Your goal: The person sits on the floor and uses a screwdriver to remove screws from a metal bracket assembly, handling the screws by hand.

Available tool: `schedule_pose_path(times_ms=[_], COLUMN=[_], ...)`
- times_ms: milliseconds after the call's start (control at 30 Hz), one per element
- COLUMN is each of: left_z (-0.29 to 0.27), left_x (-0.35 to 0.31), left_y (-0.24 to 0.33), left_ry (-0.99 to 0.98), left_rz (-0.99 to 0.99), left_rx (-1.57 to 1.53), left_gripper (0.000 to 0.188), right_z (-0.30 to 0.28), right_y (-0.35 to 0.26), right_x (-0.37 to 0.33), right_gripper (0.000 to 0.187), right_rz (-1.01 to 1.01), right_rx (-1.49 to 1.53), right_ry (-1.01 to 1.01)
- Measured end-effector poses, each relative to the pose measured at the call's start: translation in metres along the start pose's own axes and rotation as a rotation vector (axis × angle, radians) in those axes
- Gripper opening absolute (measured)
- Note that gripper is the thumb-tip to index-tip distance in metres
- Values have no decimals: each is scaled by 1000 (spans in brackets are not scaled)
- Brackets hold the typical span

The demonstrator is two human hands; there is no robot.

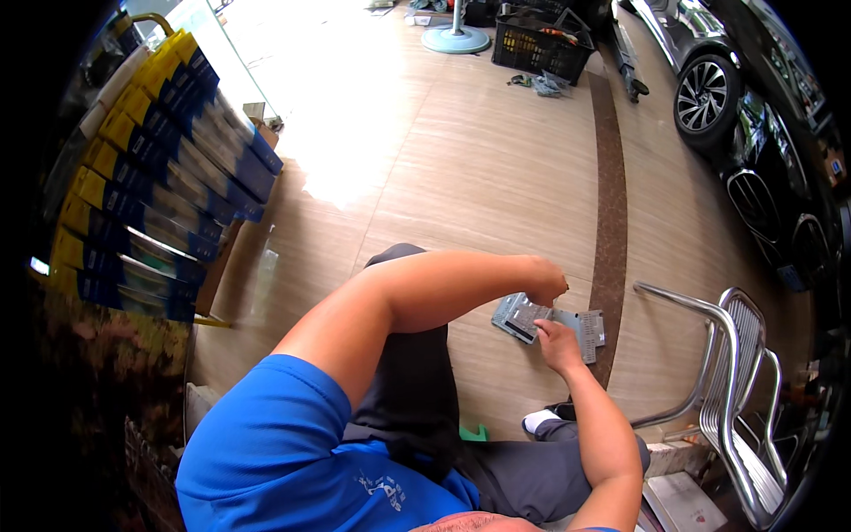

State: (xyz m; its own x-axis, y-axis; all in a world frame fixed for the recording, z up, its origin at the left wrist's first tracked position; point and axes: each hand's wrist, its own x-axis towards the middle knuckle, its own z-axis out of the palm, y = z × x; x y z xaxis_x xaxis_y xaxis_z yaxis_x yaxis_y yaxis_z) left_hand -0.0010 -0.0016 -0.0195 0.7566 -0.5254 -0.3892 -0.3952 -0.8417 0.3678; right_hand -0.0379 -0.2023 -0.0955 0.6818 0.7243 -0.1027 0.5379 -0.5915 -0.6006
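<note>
Well to the left of both grips we see a rack of blue-and-yellow packages (177,160), out of the way. Just below and to the left of our left grip lies a flat grey case (525,317), spread open, with small rows of pieces in it; we cannot tell whether it rests straight on the floor (443,204). Our left grip (542,279) has its fingers curled over the case's far edge; we cannot tell whether they close on anything. Nearer to us, our right grip (558,348) is in front of the case, fingertips drawn together, perhaps on something small. If the case is only loosely seated, a push from that side could tip it and spill the pieces. Our left forearm crosses over, so a knock from it is another risk. Right of the grips, a dark floor strip (609,195) and a metal chair (740,337) stand; dropped pieces might roll under the chair.
</note>
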Motion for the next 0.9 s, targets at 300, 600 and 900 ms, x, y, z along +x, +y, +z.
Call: schedule_pose_path(times_ms=[300, 600, 900], left_z=[-8, -9, -12], left_x=[-6, -6, -6], left_y=[7, 7, 10], left_ry=[-35, -62, -67], left_rz=[-30, -4, -43], left_rx=[15, 30, 14], left_gripper=[38, 40, 37], right_z=[-1, 0, -4], right_y=[-3, 1, 2], right_x=[-1, 0, 1], right_gripper=[20, 23, 22], right_rz=[99, 224, 136], right_rx=[43, 119, 36], right_ry=[-43, 1, -28])
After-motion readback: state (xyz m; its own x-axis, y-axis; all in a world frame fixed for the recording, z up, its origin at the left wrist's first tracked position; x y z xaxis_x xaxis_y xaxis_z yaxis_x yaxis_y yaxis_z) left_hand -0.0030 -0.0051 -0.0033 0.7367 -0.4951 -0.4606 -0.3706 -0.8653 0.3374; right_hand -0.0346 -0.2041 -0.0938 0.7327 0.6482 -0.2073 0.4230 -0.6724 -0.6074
